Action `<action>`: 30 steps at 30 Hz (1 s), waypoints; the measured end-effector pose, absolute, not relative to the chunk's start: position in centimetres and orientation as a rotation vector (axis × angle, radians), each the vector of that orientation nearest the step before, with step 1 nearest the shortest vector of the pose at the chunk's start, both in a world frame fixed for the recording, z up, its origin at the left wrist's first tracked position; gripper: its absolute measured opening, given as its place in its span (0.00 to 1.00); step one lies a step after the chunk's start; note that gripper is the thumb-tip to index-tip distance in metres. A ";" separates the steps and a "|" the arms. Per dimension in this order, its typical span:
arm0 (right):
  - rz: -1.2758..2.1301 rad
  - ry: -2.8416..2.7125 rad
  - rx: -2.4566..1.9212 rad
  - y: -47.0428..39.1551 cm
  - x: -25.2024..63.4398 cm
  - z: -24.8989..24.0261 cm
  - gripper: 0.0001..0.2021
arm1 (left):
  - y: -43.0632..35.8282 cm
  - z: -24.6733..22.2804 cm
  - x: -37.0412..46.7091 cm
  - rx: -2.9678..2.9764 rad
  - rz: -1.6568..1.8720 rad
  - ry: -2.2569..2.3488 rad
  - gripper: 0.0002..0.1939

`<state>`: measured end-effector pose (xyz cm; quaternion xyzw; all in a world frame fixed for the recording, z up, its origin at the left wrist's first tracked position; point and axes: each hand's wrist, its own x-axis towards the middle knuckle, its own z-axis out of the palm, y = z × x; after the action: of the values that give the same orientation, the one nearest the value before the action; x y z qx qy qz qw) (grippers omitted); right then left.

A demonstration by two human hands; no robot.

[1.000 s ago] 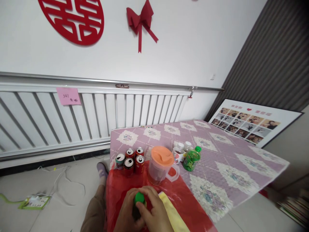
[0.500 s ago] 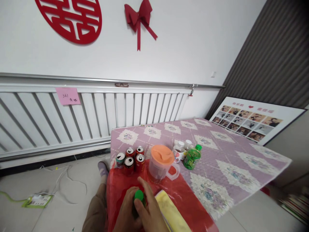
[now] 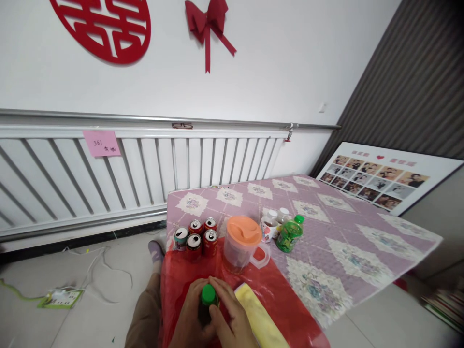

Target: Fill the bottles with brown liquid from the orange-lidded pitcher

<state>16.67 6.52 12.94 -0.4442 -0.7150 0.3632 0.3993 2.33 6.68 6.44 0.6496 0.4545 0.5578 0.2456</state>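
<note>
A bottle with a green cap (image 3: 208,294) stands upright between my two hands, low in the view. My left hand (image 3: 191,316) is wrapped round its left side. On the right side, my right hand (image 3: 232,314) closes round it, thumb near the neck. The bottle's body is mostly hidden by the fingers. Both hands are over a red plastic sheet (image 3: 286,302). Just beyond them is a clear pitcher (image 3: 235,253) with an orange lid. A folded yellow cloth (image 3: 259,316) lies right of my right hand.
Several opened drink cans (image 3: 194,244) stand behind and left of the pitcher. Right of it are two white-capped bottles (image 3: 268,226) and a green bottle (image 3: 288,237). A patterned cloth (image 3: 311,208) covers the table, with a radiator (image 3: 145,169) behind.
The fingers of my right hand have come down and closed round the bottle, so the green cap shows more fully. The view has shifted slightly.
</note>
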 end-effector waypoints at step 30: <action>0.982 -1.530 -1.227 5.4 15.1 13.4 0.23 | 6.0 7.2 1.6 1.712 1.433 1.355 0.26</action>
<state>15.05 5.40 13.41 -0.4977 -0.6206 0.3985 0.4564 1.62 5.95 7.19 0.6325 0.5008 0.5296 0.2619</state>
